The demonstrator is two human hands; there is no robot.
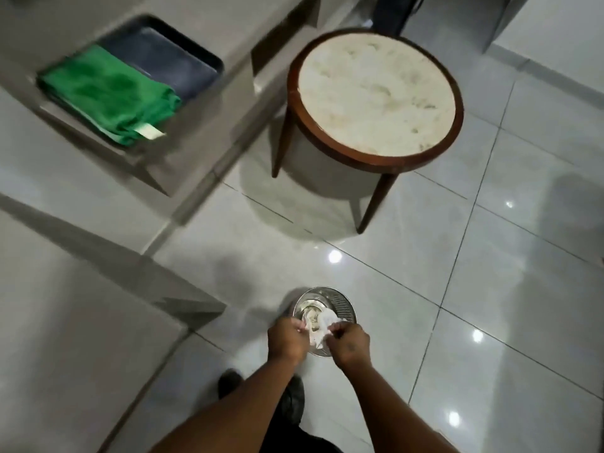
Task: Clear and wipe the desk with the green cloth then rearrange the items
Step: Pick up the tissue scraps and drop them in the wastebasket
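Green cloth point(109, 93) — folded into a thick pad, lying on the pale desk point(65, 204) at upper left, one end overlapping a dark tray point(183, 65), a small white label point(151, 131) at its near corner; neither hand touches it. By its look a soft microfibre: probably light, limp and likely to fall open when lifted, not slippery, not fragile. Best taken at the folded near edge beside the label, or gathered from above in a loose bunch, so the layers stay together for wiping. Left hand point(287, 338) and right hand point(349, 343) — close together low in the view, each pinching the crumpled white paper point(322, 326), seemingly a tissue, over a round metal bin point(340, 305) standing on the tiled floor point(490, 256); the paper should be near weightless, easily torn, and would drop straight in once released. Judged stage: clearing rubbish, wiping not yet begun. Round side table point(376, 96) — wooden rim and legs, pale mottled top, standing just beyond the desk's end. Limits of view: the desk is blurred and cut off at the left and top edges, so whatever else stands on it cannot be listed; the bin's near rim and its contents are largely hidden behind the hands and paper; a dark object at the top edge cannot be identified — too little shows; the fingertips are too small to tell the exact grip.
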